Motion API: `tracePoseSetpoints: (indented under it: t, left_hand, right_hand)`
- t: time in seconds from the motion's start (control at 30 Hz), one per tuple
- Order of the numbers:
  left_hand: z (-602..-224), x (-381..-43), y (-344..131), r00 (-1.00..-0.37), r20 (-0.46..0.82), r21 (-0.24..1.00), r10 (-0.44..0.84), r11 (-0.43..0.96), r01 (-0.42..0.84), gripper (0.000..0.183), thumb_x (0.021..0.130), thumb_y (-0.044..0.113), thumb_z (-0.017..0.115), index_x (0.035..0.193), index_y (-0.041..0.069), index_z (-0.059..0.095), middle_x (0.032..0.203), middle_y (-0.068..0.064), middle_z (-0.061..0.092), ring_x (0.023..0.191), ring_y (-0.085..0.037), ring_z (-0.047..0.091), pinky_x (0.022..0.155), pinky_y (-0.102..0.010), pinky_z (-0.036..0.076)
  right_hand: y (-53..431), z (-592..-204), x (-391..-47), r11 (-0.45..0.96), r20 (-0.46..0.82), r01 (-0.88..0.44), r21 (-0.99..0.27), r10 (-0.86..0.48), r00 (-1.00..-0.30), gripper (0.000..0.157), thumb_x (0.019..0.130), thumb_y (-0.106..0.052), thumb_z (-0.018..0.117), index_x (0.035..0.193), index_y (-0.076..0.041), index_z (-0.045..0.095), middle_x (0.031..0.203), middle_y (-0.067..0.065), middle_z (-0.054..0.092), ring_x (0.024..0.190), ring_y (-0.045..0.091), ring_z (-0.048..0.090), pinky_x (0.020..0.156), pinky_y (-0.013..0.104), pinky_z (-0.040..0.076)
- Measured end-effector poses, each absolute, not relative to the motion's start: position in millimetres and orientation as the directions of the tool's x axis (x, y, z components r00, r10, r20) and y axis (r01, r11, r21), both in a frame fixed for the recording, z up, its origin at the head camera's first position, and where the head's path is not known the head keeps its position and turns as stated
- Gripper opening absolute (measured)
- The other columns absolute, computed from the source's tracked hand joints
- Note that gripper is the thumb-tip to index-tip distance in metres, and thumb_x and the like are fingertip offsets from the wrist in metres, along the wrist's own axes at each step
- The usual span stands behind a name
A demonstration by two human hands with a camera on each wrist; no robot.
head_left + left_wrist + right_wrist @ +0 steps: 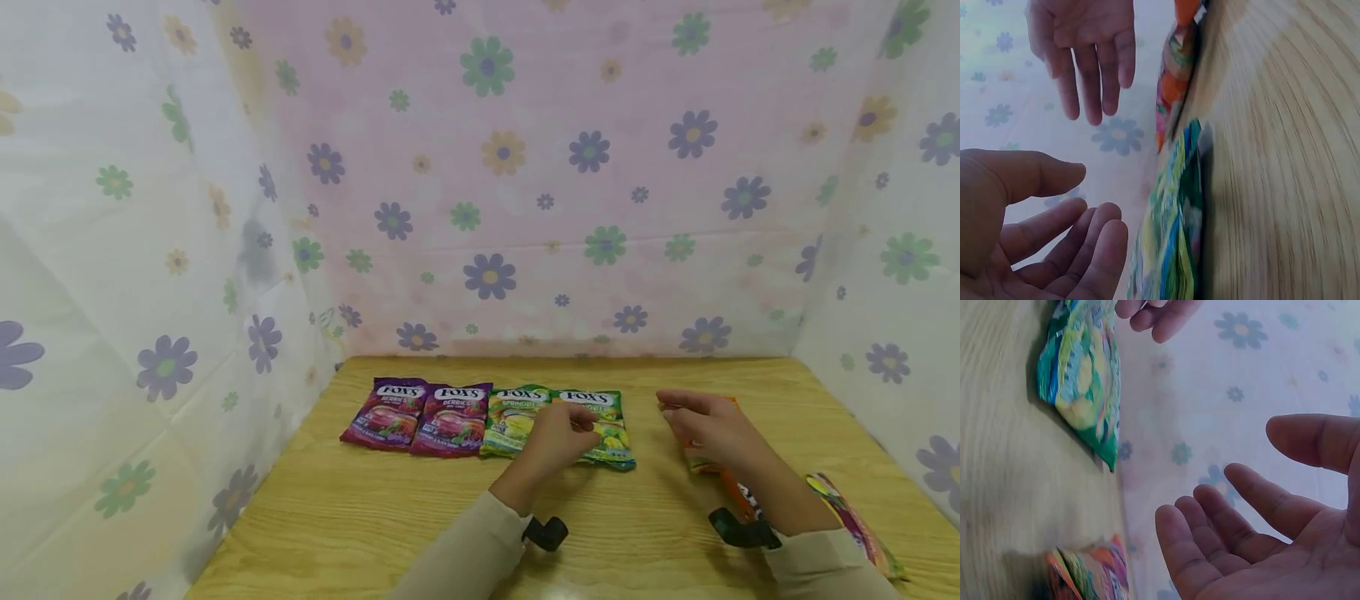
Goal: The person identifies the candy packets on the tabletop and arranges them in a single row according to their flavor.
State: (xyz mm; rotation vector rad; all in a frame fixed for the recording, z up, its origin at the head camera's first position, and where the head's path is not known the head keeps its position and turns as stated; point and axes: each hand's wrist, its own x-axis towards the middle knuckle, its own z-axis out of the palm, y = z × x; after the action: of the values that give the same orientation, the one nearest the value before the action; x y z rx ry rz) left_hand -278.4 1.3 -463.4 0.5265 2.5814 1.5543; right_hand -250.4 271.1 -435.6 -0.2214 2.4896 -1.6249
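Observation:
My left hand [557, 439] hovers over the rightmost green FOX'S candy bag [617, 442], fingers loosely bent with nothing between them. Beside that bag lies another green candy bag [501, 433]. Two purple FOX'S Berries bags, one at the far left [386, 412] and one by the green bags [452, 417], continue the row. To the right, my right hand [716, 429] is held above an orange bag [701, 458] and partly hides it. In the right wrist view its fingers [1254, 540] are relaxed and apart, gripping nothing.
A colourful bag [855, 525] lies by the right forearm, partly covered by it. The wooden table [360, 517] is bounded by flowered cloth walls at the back [555, 275], left [165, 250] and right [900, 317].

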Motion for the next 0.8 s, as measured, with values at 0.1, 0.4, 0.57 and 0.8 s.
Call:
tracePoseSetpoints:
  t: [0.1,0.4,0.57,0.8]
  left_hand:
    - [-460.7,-276.8,19.4,-0.941,0.059,0.906,0.334,0.378,0.191,0.028,0.092,0.02,0.079,0.119,0.012,0.075,0.105,0.004,0.072,0.089,-0.004,0.064,0.076,-0.026,0.057]
    - [-460.7,-268.0,72.3,-0.956,-0.084,0.98,0.28,0.195,-0.029,0.035,0.09,0.018,0.08,0.124,0.018,0.071,0.117,0.001,0.071,0.101,-0.012,0.066,0.089,-0.039,0.059]
    - [-461.8,-267.3,94.6,-0.961,-0.116,0.983,0.252,0.168,-0.075,0.04,0.09,0.018,0.079,0.128,0.013,0.069,0.116,0.004,0.071,0.108,-0.016,0.066,0.095,-0.042,0.058]
    - [-463.4,-268.5,114.7,-0.954,-0.177,0.978,0.24,-0.063,-0.198,0.051,0.092,0.032,0.078,0.134,0.007,0.063,0.127,-0.004,0.068,0.12,-0.032,0.066,0.106,-0.053,0.052]
  right_hand:
    - [282.4,-431.8,-249.6,0.401,-0.026,-0.057,-0.914,-0.197,-0.98,0.063,0.108,-0.043,0.053,0.159,-0.008,0.039,0.161,0.025,0.039,0.141,0.048,0.047,0.1,0.052,0.056]
    - [319.4,-433.1,-253.1,0.469,0.012,-0.048,-0.882,-0.08,-0.997,0.071,0.108,-0.051,0.045,0.161,-0.004,0.034,0.163,0.027,0.033,0.133,0.039,0.054,0.102,0.047,0.056]
    - [346.7,-440.0,-253.6,0.449,0.018,-0.034,-0.893,-0.039,-0.999,0.072,0.109,-0.047,0.045,0.16,0.002,0.031,0.164,0.031,0.027,0.111,-0.012,0.053,0.091,0.022,0.058]
    - [374.9,-452.8,-259.3,0.443,0.021,-0.015,-0.897,0.011,-1.0,0.071,0.111,-0.043,0.043,0.158,0.009,0.029,0.151,0.015,0.05,0.108,-0.012,0.056,0.087,0.017,0.058]
